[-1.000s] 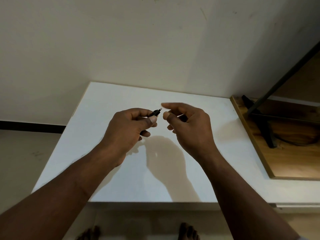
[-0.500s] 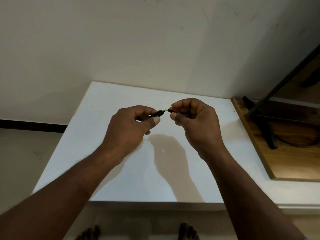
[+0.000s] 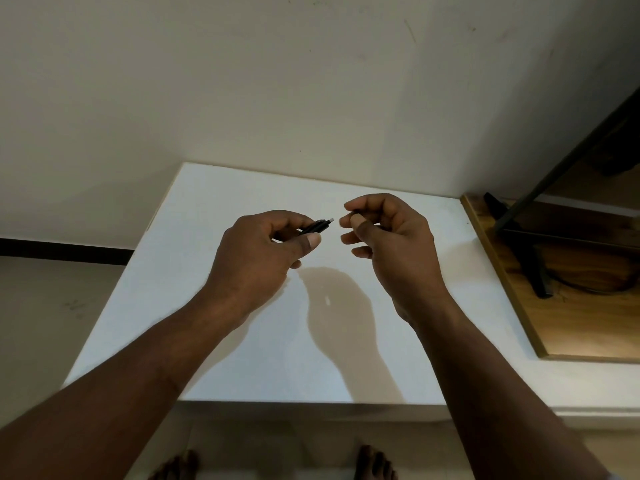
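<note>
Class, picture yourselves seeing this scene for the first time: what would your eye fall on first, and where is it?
Two bare hands hover close together over the white table: the left hand grips a thin black object with a silver tip, aimed at the right hand, whose thumb and forefinger seem to pinch a small dark piece. A wooden board lies at the table's right.

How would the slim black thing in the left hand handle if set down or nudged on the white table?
Probably stiff: the black stick juts straight from the left hand without sagging. Likely light, since thumb and fingers alone hold it. Slender and seemingly round, it may roll on the flat white table.
</note>
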Action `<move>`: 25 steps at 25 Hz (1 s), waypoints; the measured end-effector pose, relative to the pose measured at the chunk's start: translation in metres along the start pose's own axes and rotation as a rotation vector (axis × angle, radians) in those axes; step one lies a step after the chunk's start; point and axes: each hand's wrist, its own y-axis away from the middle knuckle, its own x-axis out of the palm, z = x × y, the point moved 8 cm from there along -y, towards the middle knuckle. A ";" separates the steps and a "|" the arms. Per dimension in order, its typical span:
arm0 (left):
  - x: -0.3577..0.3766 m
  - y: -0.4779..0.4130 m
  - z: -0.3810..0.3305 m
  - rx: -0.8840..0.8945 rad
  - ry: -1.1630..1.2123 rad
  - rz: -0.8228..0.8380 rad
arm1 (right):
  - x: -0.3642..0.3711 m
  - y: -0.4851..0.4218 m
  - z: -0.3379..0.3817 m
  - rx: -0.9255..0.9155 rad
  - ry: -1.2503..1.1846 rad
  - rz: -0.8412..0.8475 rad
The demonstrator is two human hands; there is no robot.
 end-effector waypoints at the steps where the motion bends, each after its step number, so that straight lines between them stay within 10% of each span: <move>1: 0.000 0.000 0.000 0.001 0.001 0.002 | 0.001 0.000 0.000 0.006 -0.018 0.010; 25: 0.003 0.000 -0.001 0.024 -0.020 0.008 | 0.004 0.000 -0.006 0.053 -0.053 0.043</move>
